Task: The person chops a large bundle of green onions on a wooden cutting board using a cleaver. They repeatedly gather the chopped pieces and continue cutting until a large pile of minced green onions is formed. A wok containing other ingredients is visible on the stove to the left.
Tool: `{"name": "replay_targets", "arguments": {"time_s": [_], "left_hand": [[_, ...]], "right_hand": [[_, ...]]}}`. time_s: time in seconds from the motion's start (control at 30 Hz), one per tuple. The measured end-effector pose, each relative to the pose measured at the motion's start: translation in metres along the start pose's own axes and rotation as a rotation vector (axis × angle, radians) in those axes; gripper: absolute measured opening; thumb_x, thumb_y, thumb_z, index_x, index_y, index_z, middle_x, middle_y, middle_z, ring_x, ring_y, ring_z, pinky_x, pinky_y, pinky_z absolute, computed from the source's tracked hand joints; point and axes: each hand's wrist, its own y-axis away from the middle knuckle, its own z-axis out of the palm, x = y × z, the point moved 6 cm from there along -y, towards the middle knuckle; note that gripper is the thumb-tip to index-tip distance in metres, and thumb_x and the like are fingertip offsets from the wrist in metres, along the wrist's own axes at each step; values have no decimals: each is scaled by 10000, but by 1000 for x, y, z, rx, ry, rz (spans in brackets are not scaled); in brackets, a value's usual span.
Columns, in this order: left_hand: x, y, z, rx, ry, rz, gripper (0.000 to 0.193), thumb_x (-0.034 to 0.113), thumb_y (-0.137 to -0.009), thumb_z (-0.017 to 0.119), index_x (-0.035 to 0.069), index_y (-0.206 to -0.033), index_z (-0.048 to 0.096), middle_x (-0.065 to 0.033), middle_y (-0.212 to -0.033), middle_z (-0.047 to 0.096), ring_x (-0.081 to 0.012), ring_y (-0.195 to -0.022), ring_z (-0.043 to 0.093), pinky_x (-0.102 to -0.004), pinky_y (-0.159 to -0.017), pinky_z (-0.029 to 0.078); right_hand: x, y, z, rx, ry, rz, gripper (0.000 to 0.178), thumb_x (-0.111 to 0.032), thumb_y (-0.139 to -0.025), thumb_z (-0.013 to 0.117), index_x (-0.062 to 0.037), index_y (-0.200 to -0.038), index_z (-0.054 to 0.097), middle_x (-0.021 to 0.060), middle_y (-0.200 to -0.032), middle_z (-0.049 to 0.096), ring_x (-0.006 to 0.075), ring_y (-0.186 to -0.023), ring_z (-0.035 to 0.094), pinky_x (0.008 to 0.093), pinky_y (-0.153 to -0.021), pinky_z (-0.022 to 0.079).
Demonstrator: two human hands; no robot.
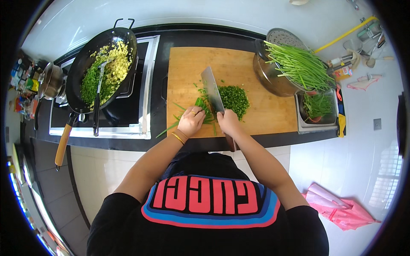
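My right hand (229, 122) grips a cleaver (212, 91), whose broad blade stands on edge over the wooden cutting board (269, 115). Just left of the blade, my left hand (191, 122) is closed over a bunch of green chives (203, 105), fingers curled near the steel. A few long chive stems (173, 126) stick out under that hand toward the board's left edge. Finely chopped chives (234, 100) lie in a pile to the right of the blade, with small bits scattered beyond it. The left hand hides part of the bunch.
On the stove at left sits a wok (76, 72) with chopped greens, yellow crumbled pieces and a spatula (99, 91). A saucepan (52, 81) stands beside it. At right, long chives (301, 64) lie across a pot (267, 72); a sink (329, 121) with greens is nearer.
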Motion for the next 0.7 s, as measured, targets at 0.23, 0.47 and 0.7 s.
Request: {"name": "replay_targets", "arguments": {"time_s": [0.23,0.47,0.7], "left_hand": [[3,4,1,-61,-49,-3,136,97,-749,649,32,-863,614,-115,-902,577,-306,-854,578,-378,-743,496],[21,-3,3,-281,-154,-7,400,292,-694,692,-3,-933,565,-210,-1010,527,-385,-982,519,-459,-880,447],[27,-2,11,-348,-235,-107,506,330,-639,724,-3,-968,534,-224,-1092,478,-410,-1081,452,-473,-908,416]], "right_hand": [[-19,18,-30,2,-127,-68,258,-223,-893,514,22,-887,591,175,-640,611,266,-430,575,366,-451,471],[-7,48,-41,-97,-212,24,254,-221,-909,516,24,-927,578,98,-601,557,196,-437,556,330,-414,452],[4,44,-42,-61,-235,59,262,-227,-915,515,27,-938,570,74,-578,541,173,-404,540,317,-387,445]]}}
